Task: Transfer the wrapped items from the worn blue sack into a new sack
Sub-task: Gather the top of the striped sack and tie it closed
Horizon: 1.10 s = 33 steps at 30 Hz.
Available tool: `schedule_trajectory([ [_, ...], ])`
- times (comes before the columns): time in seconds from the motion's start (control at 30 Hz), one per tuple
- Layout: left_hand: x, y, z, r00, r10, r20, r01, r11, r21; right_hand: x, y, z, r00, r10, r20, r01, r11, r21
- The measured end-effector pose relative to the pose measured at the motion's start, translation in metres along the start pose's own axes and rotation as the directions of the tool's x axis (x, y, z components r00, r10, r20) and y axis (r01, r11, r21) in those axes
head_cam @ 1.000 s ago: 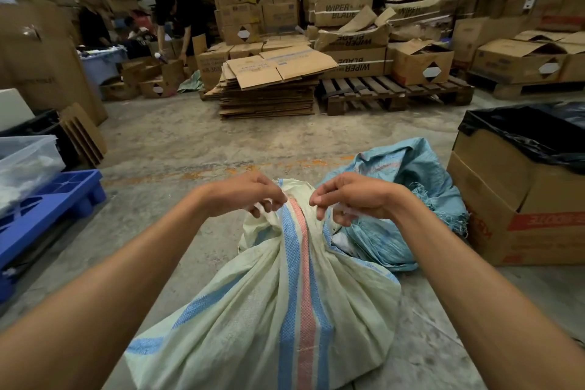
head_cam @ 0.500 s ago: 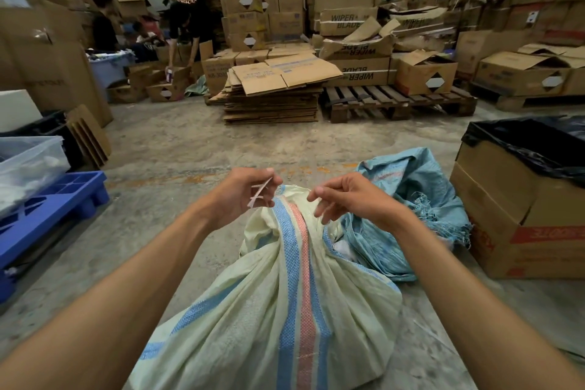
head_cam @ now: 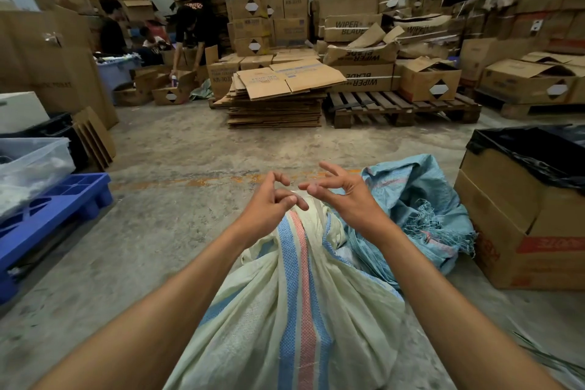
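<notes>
A full cream sack (head_cam: 285, 310) with blue and red stripes lies on the floor in front of me, its neck bunched together at the far end. Both hands hover just over that neck. My left hand (head_cam: 269, 203) has its fingers loosely curled and apart, with nothing visible in it. My right hand (head_cam: 345, 196) is spread open, fingertips almost meeting the left's. The worn blue sack (head_cam: 411, 199), frayed at its edge, lies slumped and crumpled to the right behind the cream one. No wrapped items show.
A cardboard box with a black liner (head_cam: 522, 199) stands at the right. At the left are a blue plastic pallet (head_cam: 47, 215) and a clear bin (head_cam: 28, 168). Flattened cartons (head_cam: 278, 104), a wooden pallet (head_cam: 402, 108) and people (head_cam: 193, 32) are farther back.
Both hands have let go of the sack's neck and lifted with fingers spread. The white strip seen in my left hand half a second ago is no longer visible.
</notes>
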State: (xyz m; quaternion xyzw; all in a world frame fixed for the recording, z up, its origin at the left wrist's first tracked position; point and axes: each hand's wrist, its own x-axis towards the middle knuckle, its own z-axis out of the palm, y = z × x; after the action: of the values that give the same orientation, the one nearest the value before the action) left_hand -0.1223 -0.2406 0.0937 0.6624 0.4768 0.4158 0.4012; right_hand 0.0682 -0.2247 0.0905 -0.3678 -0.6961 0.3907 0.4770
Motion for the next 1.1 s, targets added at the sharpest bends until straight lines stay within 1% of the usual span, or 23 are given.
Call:
schedule_trajectory([
  [0.1,-0.002,-0.003,0.004,0.998,0.043,0.041,-0.045,0.997,0.056,0.000,0.003,0.002,0.999,0.037,0.039,-0.039,0.998,0.047],
  [0.17,-0.003,-0.006,0.006,0.997,0.055,0.048,-0.058,0.996,0.071,0.000,0.002,0.005,0.998,0.054,-0.014,-0.053,0.995,0.079],
  [0.27,-0.006,-0.007,0.009,0.997,0.057,0.043,-0.060,0.996,0.063,0.000,0.003,0.008,0.988,0.102,-0.113,-0.096,0.993,0.064],
  [0.4,-0.008,-0.009,0.011,0.999,0.044,0.000,-0.044,0.998,0.047,-0.004,0.003,0.007,0.984,0.148,-0.102,-0.144,0.989,0.046],
  [0.43,-0.008,-0.009,0.011,0.999,0.044,-0.013,-0.043,0.998,0.048,-0.005,0.003,0.007,0.978,0.166,-0.124,-0.158,0.985,0.068],
  [0.53,-0.011,-0.007,0.009,0.997,0.066,-0.036,-0.062,0.994,0.085,-0.007,0.003,0.009,0.933,0.242,-0.268,-0.211,0.967,0.139],
  [0.57,-0.012,-0.007,0.009,0.996,0.081,-0.033,-0.077,0.992,0.101,-0.007,0.004,0.011,0.921,0.249,-0.299,-0.222,0.967,0.123],
  [0.63,-0.013,-0.007,0.007,0.993,0.120,-0.025,-0.114,0.979,0.168,-0.006,0.004,0.014,0.915,0.257,-0.311,-0.250,0.966,0.062],
  [0.7,-0.012,-0.008,0.004,0.987,0.160,-0.016,-0.151,0.955,0.254,-0.007,0.005,0.018,0.920,0.266,-0.288,-0.272,0.962,0.020],
  [0.8,-0.009,-0.009,0.000,0.979,0.205,-0.014,-0.191,0.931,0.311,-0.006,0.008,0.022,0.936,0.264,-0.231,-0.276,0.961,-0.021],
  [1.0,-0.009,-0.010,-0.005,0.967,0.252,-0.051,-0.218,0.909,0.354,-0.008,0.008,0.023,0.960,0.282,-0.001,-0.281,0.958,-0.061],
  [1.1,-0.007,-0.010,-0.008,0.962,0.266,-0.067,-0.224,0.902,0.369,-0.009,0.007,0.026,0.962,0.270,0.039,-0.264,0.957,-0.122],
])
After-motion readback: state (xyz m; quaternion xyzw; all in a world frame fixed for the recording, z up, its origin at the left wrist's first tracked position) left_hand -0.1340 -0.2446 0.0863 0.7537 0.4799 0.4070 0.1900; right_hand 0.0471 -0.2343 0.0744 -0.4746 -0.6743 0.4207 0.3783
